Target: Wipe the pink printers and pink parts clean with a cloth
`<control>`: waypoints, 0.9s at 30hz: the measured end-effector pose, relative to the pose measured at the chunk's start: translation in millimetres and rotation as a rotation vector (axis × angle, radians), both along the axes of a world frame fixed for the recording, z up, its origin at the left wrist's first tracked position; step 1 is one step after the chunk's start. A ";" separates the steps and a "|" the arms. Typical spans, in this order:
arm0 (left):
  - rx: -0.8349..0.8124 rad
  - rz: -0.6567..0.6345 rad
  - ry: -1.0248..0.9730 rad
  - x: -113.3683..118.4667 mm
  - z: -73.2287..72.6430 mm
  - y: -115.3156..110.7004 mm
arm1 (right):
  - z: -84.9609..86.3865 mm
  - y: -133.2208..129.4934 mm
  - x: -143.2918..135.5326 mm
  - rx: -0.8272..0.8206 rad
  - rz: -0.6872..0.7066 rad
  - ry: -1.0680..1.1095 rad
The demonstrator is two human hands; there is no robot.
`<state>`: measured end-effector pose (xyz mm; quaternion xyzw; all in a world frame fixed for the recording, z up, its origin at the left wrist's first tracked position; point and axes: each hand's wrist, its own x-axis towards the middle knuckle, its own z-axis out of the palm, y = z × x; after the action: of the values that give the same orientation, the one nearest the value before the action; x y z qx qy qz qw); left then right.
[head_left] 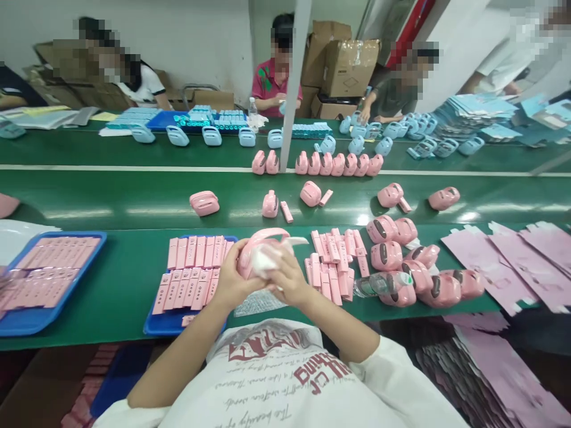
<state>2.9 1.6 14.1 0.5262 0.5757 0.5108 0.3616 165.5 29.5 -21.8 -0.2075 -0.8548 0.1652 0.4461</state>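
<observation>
In front of my chest I hold a pink rounded device with a carry handle [267,233]. My left hand [232,276] is closed around its left side. My right hand [289,276] is closed on a white cloth [264,260], which it presses against the front of the device. Part of the device is hidden behind the cloth and my fingers. A sheet of bubble wrap [259,303] lies on the table below my hands. Rows of pink stick-shaped pieces [191,276] lie left of my left hand, and a looser pile of pink sticks [330,261] is to the right.
A blue tray [151,324] holds the left rows; another blue tray [100,244] is farther left. Right are a plastic bottle [377,285], grouped pink devices [386,255] and flat pink cartons [491,261]. Pink devices [205,203] dot the green belt [111,196]. Several people sit opposite.
</observation>
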 end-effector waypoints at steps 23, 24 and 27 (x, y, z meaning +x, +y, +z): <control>0.037 -0.064 -0.587 3.5 -5.3 -5.8 | 14.3 10.1 -22.9 -1.510 -0.031 0.601; 0.019 -0.042 -0.717 8.2 -7.1 -3.5 | 13.4 8.3 -22.7 -1.368 -0.086 0.592; -0.032 0.102 -0.939 19.6 -10.7 5.0 | 12.7 0.8 -20.6 -0.875 -0.185 0.457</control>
<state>22.6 6.7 3.5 0.2040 0.3828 0.7015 0.5654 144.8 30.3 -9.1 -0.4085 -0.5637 0.5092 0.5060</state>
